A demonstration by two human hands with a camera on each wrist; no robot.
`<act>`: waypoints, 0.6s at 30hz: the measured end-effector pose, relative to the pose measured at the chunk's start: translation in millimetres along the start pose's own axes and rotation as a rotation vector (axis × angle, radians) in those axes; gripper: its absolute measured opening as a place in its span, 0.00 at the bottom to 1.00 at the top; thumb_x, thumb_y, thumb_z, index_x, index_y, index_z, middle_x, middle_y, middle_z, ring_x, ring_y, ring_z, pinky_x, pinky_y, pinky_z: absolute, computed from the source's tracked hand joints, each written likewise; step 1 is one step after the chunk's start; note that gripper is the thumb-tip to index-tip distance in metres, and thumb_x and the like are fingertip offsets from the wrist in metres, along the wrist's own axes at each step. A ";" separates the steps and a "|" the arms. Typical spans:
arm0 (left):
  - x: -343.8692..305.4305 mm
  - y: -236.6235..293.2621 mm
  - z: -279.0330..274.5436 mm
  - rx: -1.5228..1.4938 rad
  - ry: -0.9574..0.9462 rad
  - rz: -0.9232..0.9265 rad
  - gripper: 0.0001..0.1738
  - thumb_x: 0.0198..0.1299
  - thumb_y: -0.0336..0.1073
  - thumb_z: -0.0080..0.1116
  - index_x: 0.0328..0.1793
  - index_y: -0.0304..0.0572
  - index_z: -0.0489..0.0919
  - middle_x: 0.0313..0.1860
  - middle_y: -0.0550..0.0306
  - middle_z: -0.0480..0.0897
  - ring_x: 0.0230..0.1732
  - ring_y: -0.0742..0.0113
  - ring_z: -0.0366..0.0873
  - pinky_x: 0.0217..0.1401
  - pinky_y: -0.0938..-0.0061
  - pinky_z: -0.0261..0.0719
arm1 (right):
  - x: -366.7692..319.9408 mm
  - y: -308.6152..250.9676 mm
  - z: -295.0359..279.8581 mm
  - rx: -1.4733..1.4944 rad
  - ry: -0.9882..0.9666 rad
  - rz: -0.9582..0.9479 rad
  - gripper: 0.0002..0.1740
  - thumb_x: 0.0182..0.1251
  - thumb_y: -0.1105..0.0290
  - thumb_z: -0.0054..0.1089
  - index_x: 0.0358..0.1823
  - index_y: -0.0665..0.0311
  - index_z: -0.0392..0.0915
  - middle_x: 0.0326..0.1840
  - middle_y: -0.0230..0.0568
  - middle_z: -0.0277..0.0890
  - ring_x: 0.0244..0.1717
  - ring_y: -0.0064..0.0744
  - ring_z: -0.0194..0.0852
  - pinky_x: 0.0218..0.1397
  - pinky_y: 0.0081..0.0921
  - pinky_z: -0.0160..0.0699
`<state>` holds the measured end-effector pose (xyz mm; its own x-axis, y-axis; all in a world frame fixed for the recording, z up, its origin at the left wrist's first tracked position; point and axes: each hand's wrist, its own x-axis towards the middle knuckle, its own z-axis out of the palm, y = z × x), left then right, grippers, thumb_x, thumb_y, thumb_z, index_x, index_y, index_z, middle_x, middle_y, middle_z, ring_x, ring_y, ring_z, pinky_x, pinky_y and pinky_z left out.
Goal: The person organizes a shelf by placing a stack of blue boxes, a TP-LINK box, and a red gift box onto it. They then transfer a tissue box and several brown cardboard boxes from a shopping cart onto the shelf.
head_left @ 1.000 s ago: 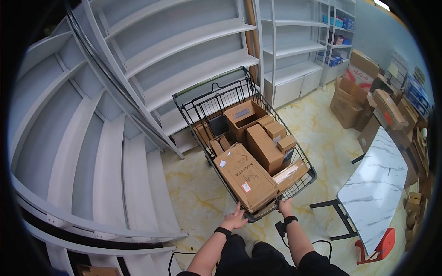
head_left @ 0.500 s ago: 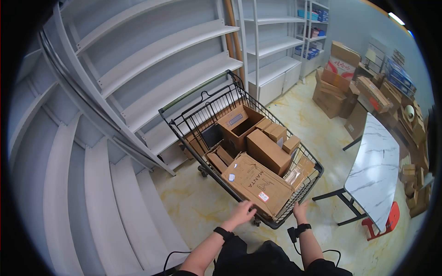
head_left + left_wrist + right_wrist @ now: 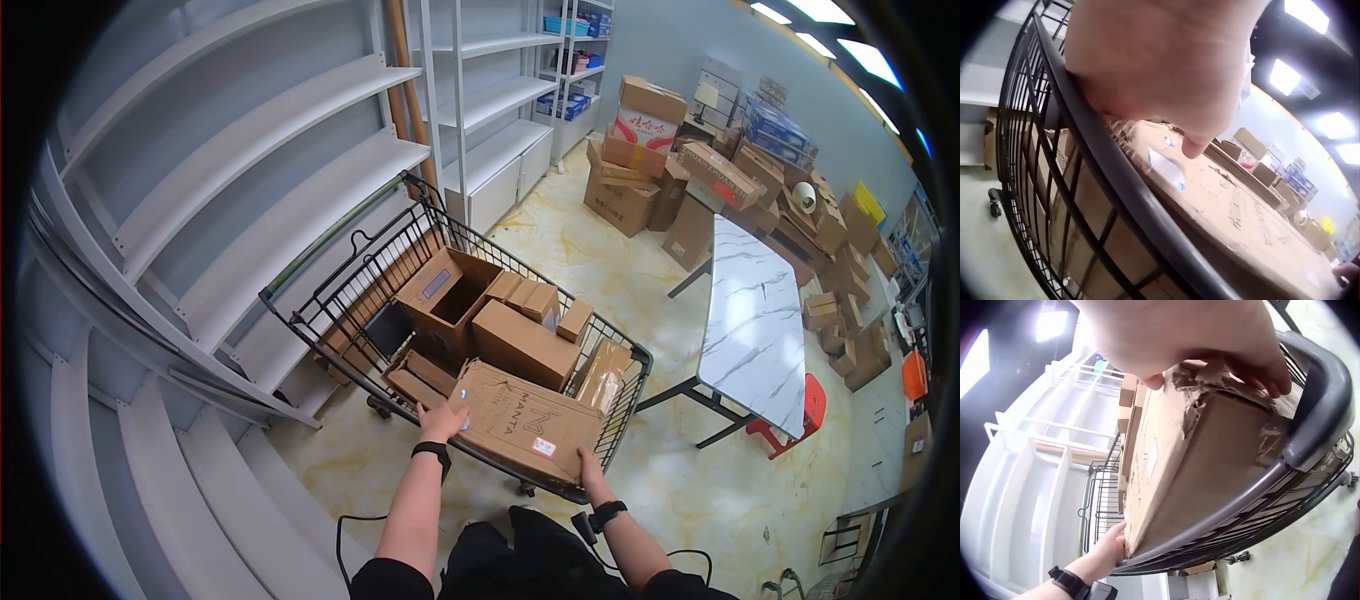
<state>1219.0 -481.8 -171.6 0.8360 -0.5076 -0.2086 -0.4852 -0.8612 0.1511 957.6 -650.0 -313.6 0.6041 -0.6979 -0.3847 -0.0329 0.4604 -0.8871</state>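
Note:
A worn cardboard box [image 3: 520,415] printed MANTA lies on top of the load at the near side of a black wire shopping cart [image 3: 635,385]. My left hand [image 3: 440,422] grips its left end, the thumb on the top face near a white-and-blue label [image 3: 1166,169]. At the opposite end my right hand [image 3: 592,472] holds the crumpled corner, its thumb on the printed face and its fingers bent over the end [image 3: 1191,337]. The cart's dark rim [image 3: 1241,500] runs right along the box's near side.
More cartons, including an open box [image 3: 450,290] and a long box [image 3: 525,345], fill the cart. White shelving [image 3: 300,240] stands behind and left. To the right are a marble-patterned table [image 3: 750,320], a red stool [image 3: 800,420] and piled cartons [image 3: 620,195].
Both hands have left the cart's near rim and taken hold of the MANTA box by its two ends. The head view has turned right, so the cart appears further left.

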 end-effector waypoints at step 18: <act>-133.3 87.8 -84.1 -0.318 0.836 0.011 0.28 0.39 0.49 0.66 0.39 0.35 0.69 0.36 0.43 0.74 0.37 0.44 0.72 0.39 0.58 0.72 | -57.4 -74.9 0.1 0.314 -0.068 0.109 0.34 0.58 0.47 0.45 0.59 0.65 0.61 0.56 0.42 0.67 0.58 0.37 0.63 0.61 0.31 0.59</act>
<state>1086.5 -487.7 -49.2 0.8057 -0.2248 0.5480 -0.5043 -0.7456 0.4357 925.5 -644.4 -225.0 0.6625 -0.6020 -0.4458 0.1399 0.6840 -0.7159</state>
